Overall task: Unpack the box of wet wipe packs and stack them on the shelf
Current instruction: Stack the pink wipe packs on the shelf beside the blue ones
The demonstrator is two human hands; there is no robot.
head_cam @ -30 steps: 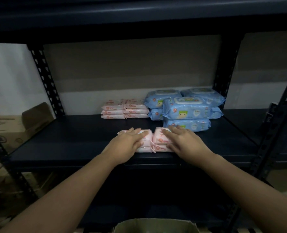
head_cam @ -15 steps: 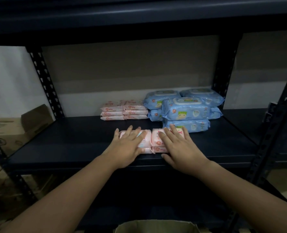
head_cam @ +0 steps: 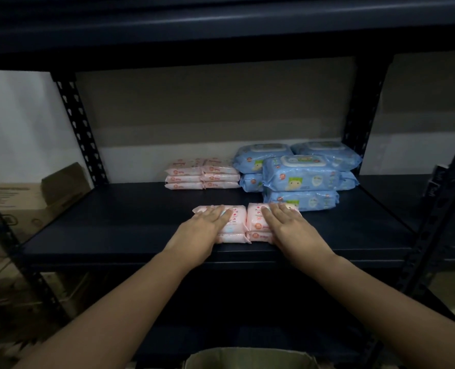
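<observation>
Pressing flat: both hands on the front pink packs, nothing gripped.
left hand (head_cam: 207, 225): palm down, fingers straight and together, resting on top of the left pink stack (head_cam: 233, 230).
right hand (head_cam: 291, 226): palm down, fingers straight and slightly spread, resting on top of the right pink stack (head_cam: 255, 223).
front stacks: side by side, touching, near the front edge of the shelf (head_cam: 114, 222); at least two packs high, exact count not readable.
rear pink packs (head_cam: 202, 174): two columns of three against the back wall, well behind the hands.
blue packs (head_cam: 301, 177): larger, piled to the right of the rear pink ones; nearest blue pile sits just behind the right hand's fingertips.
cardboard box (head_cam: 247, 359): open top at the bottom edge, below the shelf.
side box (head_cam: 34, 201): brown carton outside the left upright.
</observation>
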